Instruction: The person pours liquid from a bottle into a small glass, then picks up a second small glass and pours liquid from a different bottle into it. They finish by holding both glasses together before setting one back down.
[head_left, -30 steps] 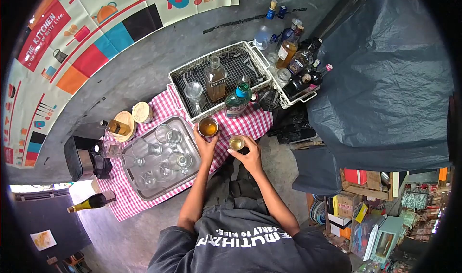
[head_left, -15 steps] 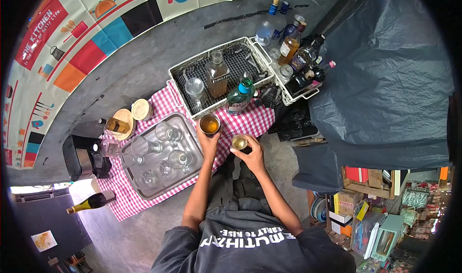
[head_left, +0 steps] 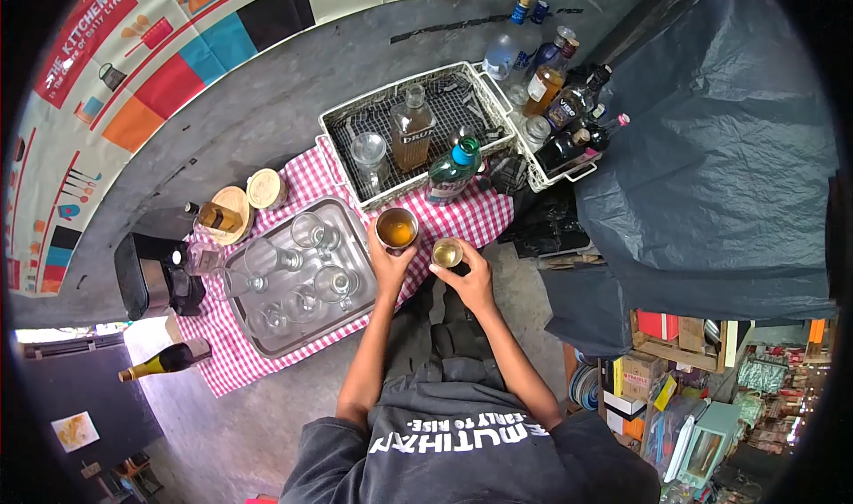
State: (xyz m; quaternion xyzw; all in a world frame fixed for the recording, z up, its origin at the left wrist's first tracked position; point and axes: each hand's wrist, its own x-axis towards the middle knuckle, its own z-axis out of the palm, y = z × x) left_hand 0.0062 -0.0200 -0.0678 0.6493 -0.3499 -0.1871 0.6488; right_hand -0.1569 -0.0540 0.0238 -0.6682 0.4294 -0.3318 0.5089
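My left hand (head_left: 389, 264) is wrapped round a cup with amber liquid (head_left: 397, 228), held near the front edge of the checked cloth. In my right hand (head_left: 471, 282) is a small glass of pale yellow liquid (head_left: 447, 253), gripped at its side. Both vessels are upright and a short gap parts them. Just beyond them stands a green bottle with a blue collar (head_left: 455, 173), close to the white wire basket (head_left: 348, 187). Inside the basket are a square-sided bottle of brown liquid (head_left: 412, 135) and a clear stemmed glass (head_left: 369, 153).
Left of my hands, a metal tray (head_left: 298, 350) carries several clear glasses. Behind it are two pale round containers (head_left: 266, 188) and a small amber bottle (head_left: 216, 217). A black appliance (head_left: 142, 277) stands at the left end. Several bottles crowd a second basket (head_left: 569, 173) at the right.
The view has shifted slightly, so the table items appear a little higher and to the right. Both hands keep hold of the same cup and glass.
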